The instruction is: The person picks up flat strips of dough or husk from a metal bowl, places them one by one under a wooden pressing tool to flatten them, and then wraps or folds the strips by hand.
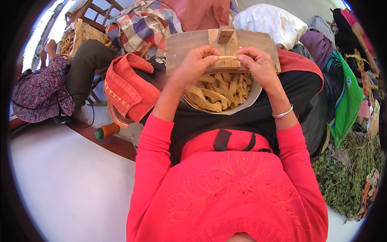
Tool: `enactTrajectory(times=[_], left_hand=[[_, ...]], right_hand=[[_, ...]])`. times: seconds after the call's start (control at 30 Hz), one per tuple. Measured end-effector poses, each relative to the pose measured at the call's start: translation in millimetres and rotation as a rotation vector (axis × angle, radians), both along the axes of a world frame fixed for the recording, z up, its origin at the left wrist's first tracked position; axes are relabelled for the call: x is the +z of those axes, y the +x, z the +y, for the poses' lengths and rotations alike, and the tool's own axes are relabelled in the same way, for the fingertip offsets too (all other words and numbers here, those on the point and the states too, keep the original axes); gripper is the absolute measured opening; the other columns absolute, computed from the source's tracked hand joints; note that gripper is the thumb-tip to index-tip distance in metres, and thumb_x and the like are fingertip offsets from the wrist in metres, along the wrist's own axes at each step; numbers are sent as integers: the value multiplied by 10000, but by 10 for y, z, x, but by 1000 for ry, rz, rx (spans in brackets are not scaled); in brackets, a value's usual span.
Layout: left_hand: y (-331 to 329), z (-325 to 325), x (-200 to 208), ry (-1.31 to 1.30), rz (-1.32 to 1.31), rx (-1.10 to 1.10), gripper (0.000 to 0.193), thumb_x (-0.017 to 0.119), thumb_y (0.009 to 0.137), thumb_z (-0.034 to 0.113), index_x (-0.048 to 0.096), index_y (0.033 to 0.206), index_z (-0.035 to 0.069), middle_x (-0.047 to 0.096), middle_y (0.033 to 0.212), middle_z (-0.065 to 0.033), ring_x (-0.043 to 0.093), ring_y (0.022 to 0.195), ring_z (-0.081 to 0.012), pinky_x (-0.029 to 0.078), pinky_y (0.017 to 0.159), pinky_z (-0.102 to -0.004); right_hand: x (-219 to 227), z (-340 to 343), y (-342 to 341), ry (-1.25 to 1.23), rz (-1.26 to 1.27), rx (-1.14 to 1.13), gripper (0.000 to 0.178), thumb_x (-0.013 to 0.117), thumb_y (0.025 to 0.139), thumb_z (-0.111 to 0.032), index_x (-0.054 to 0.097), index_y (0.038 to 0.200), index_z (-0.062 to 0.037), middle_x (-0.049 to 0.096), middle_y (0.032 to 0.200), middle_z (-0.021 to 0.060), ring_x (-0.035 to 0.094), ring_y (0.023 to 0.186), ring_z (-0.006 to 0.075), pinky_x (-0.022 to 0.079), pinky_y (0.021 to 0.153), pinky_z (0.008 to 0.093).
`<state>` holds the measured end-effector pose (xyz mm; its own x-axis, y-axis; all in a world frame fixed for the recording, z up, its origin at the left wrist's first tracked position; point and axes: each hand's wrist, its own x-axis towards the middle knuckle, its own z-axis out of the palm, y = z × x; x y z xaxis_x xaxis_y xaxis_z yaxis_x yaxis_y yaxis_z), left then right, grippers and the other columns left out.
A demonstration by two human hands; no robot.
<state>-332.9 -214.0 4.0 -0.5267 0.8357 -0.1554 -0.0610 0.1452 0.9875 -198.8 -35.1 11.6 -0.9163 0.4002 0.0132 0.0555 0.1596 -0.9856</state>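
My left hand point(195, 63) and my right hand point(261, 66) face each other, fingers pinched on the two ends of a pale tan strip point(228, 58). The strip is held nearly straight between them. Behind it lies a wooden board point(183, 49) across my lap, with a lighter wooden plank point(229, 49) on it and a short upright block point(225, 34). Just below my hands, a white bowl point(225, 112) holds many limp, folded tan strips point(211, 97) of the same look. I cannot tell what the strips are made of.
An orange-red towel point(127, 86) drapes on the left, a white sack point(270, 25) sits beyond the board. Dried green plants point(342, 177) and a green cloth point(348, 97) lie at right. Another person point(44, 88) sits at far left near a container of tan pieces point(84, 37).
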Motion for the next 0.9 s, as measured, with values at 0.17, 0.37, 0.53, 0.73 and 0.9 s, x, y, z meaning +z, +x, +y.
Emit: enactTrajectory(times=[0.17,0.37,0.53,0.73,0.9], left_hand=[[-81,69,-81,53,4,83,145,593,893,142,618,1005,53,574,758,28,403,566,-13,325,493,-178],[-169,166,-551,34,443,206,69,579,882,84,604,896,21,594,770,3,449,591,-36,342,515,-196],[-23,-29,-337,-57,425,281,66,575,886,72,585,862,11,574,707,-2,451,555,-45,348,501,-200],[554,-139,-301,61,-54,250,76,561,924,110,567,921,34,538,678,21,411,480,-24,304,424,-177],[809,-235,-441,70,-84,248,77,555,932,106,569,929,30,541,713,22,466,631,-26,373,568,-172]], right_hand=[[-136,21,-124,165,51,-73,103,621,870,-105,659,901,-15,611,719,5,530,674,68,435,607,241],[-287,-75,-114,670,99,-105,61,620,813,-104,642,823,-48,600,743,112,580,676,257,461,627,352],[-36,10,96,1066,121,-200,104,652,795,-166,620,757,-75,624,826,59,584,880,284,439,758,407],[-304,284,51,1073,53,-331,196,664,805,-203,645,976,-109,638,965,33,571,936,281,415,797,423],[-340,177,398,895,9,-27,109,656,807,-178,660,868,-87,634,959,57,575,926,286,424,786,402]])
